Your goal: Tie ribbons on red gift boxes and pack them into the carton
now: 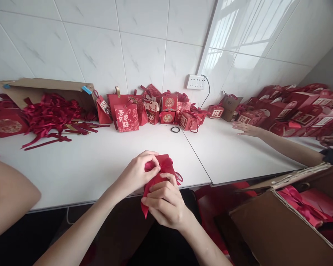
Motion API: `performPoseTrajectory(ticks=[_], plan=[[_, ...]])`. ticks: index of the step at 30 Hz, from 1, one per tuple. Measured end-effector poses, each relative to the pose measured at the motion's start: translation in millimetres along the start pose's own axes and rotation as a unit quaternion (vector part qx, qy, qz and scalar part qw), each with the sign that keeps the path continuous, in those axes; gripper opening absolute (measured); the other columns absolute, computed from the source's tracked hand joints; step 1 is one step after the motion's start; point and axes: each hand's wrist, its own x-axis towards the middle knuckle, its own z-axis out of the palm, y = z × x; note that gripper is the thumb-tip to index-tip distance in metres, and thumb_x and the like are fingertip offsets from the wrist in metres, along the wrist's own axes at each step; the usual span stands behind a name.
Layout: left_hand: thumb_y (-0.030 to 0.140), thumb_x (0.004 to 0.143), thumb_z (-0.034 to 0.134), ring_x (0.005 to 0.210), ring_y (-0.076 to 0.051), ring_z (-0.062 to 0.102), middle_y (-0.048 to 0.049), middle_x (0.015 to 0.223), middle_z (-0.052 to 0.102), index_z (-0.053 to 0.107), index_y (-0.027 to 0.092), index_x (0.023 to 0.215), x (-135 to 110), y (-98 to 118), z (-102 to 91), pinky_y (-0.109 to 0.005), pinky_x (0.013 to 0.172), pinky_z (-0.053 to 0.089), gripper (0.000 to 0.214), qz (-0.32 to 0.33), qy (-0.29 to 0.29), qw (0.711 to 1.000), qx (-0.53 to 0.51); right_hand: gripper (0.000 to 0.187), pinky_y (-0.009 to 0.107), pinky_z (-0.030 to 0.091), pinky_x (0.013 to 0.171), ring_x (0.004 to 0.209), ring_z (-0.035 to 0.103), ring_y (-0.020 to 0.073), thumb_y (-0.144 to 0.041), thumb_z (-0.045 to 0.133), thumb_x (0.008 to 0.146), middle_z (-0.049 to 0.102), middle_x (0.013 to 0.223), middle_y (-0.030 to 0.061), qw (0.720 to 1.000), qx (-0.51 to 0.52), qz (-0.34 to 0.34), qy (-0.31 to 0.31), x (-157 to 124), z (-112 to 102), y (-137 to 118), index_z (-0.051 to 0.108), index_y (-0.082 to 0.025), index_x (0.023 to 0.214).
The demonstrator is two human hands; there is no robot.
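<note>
- While the left hand (138, 171) is pinching a loop between thumb and fingertips, the right hand (164, 202) is curling shut around the lower part of the red satin ribbon bow (163, 165), so both hands are gripping it.
- That bow is hanging in the air just off the front edge of the white surface (100, 162), with one tail dangling below the right hand.
- Risk, as I judge it: satin is slippery, so a loosening pinch could be letting the loop slide out, and nothing is underneath to catch it but the dark gap below the edge.
- A second person's hand (245, 128) is resting flat on the surface to the right, well apart, near the heap of red paper gift bags (299, 107).
- Another person's bare arm (8, 192) is crowding the left edge.
- An open brown cardboard box (266, 229) is sitting close at the lower right, limiting elbow swing.
- Open room is lying straight ahead, up to the black hair tie (175, 129) and the small red gift boxes (155, 109).
</note>
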Motion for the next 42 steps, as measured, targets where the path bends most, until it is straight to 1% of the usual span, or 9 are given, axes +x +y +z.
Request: performPoseTrajectory(ticks=[4, 7, 10, 12, 22, 30, 35, 39, 42], plan=[[0.032, 0.08, 0.053, 0.109, -0.023, 0.058, -0.0049, 0.12, 0.06, 0.059, 0.022, 0.074, 0, -2, -0.6, -0.036, 0.096, 0.047, 0.013, 0.002, -0.012, 1.0, -0.01, 0.02, 0.04, 0.05, 0.076, 0.075, 0.062, 0.0177, -0.032, 0.047, 0.091, 0.062, 0.079, 0.004, 0.997, 0.016, 0.015, 0.07, -2, -18, 0, 0.058, -0.02, 0.103], [0.033, 0.08, 0.053, 0.112, -0.023, 0.057, -0.004, 0.121, 0.059, 0.059, 0.022, 0.076, 0, -2, -1.5, -0.036, 0.099, 0.044, 0.013, 0.001, -0.028, 0.999, -0.015, 0.027, 0.032, 0.044, 0.058, 0.064, 0.053, 0.0167, -0.039, 0.038, 0.093, 0.053, 0.069, 0.003, 0.968, -0.023, 0.215, 0.126, -7, -38, 5, 0.055, -0.019, 0.084], [0.033, 0.08, 0.054, 0.112, -0.023, 0.057, -0.0043, 0.122, 0.059, 0.059, 0.022, 0.076, 1, -2, -2.0, -0.036, 0.099, 0.044, 0.013, -0.001, -0.038, 0.999, -0.015, 0.044, 0.027, 0.035, 0.051, 0.054, 0.044, 0.0137, -0.046, 0.031, 0.094, 0.045, 0.057, -0.0001, 0.898, -0.011, 0.439, 0.01, -8, -51, 10, 0.045, -0.02, 0.062], [0.032, 0.08, 0.054, 0.11, -0.023, 0.058, -0.0044, 0.122, 0.059, 0.059, 0.022, 0.076, 2, -2, -2.0, -0.035, 0.097, 0.045, 0.012, -0.002, -0.041, 0.999, -0.018, 0.053, 0.026, 0.031, 0.049, 0.05, 0.039, 0.0122, -0.056, 0.028, 0.092, 0.04, 0.052, -0.0014, 0.854, 0.059, 0.514, -0.063, -5, -52, 12, 0.04, -0.02, 0.055], [0.029, 0.08, 0.055, 0.11, -0.022, 0.058, -0.0047, 0.118, 0.058, 0.057, 0.021, 0.074, 2, -4, -1.8, -0.035, 0.095, 0.047, 0.01, 0.021, -0.043, 0.998, -0.045, 0.069, 0.026, 0.033, 0.051, 0.045, 0.041, 0.0114, -0.067, 0.026, 0.086, 0.038, 0.043, -0.0008, 0.764, 0.157, 0.617, -0.107, 8, -48, 6, 0.047, -0.018, 0.042], [0.025, 0.078, 0.055, 0.112, -0.023, 0.056, -0.0057, 0.113, 0.059, 0.056, 0.02, 0.071, 4, -3, -1.7, -0.035, 0.094, 0.047, 0.009, 0.024, -0.043, 0.996, -0.07, 0.045, 0.024, 0.032, 0.054, 0.056, 0.044, 0.0117, -0.054, 0.045, 0.086, 0.05, 0.059, -0.0001, 0.833, 0.144, 0.519, -0.124, -6, -46, 4, 0.055, -0.017, 0.063], [0.032, 0.078, 0.058, 0.118, -0.024, 0.053, -0.0058, 0.121, 0.057, 0.057, 0.021, 0.077, 2, -7, -1.1, -0.039, 0.103, 0.039, 0.011, 0.014, -0.033, 0.996, -0.08, 0.05, 0.026, 0.035, 0.058, 0.059, 0.048, 0.0141, -0.059, 0.042, 0.087, 0.054, 0.061, 0.0018, 0.837, 0.13, 0.508, -0.156, -17, -64, 17, 0.062, -0.017, 0.069], [0.046, 0.078, 0.056, 0.123, -0.025, 0.048, -0.0086, 0.128, 0.052, 0.053, 0.023, 0.104, -5, -16, 1.9, -0.039, 0.103, 0.038, 0.034, -0.031, 0.127, 0.985, -0.11, 0.062, 0.027, 0.035, 0.057, 0.06, 0.047, 0.0152, -0.068, 0.029, 0.086, 0.049, 0.06, 0.0016, 0.845, 0.041, 0.53, -0.049, 3, -76, 41, 0.059, -0.018, 0.065], [0.054, 0.077, 0.05, 0.104, -0.025, 0.057, -0.0081, 0.103, 0.059, 0.052, 0.02, 0.091, -11, -18, 2.3, -0.039, 0.088, 0.045, 0.036, -0.121, 0.219, 0.965, -0.075, 0.06, 0.026, 0.033, 0.054, 0.056, 0.042, 0.014, -0.07, 0.031, 0.084, 0.042, 0.055, -0.0005, 0.846, 0.01, 0.524, -0.098, 28, -65, 53, 0.051, -0.019, 0.058]])
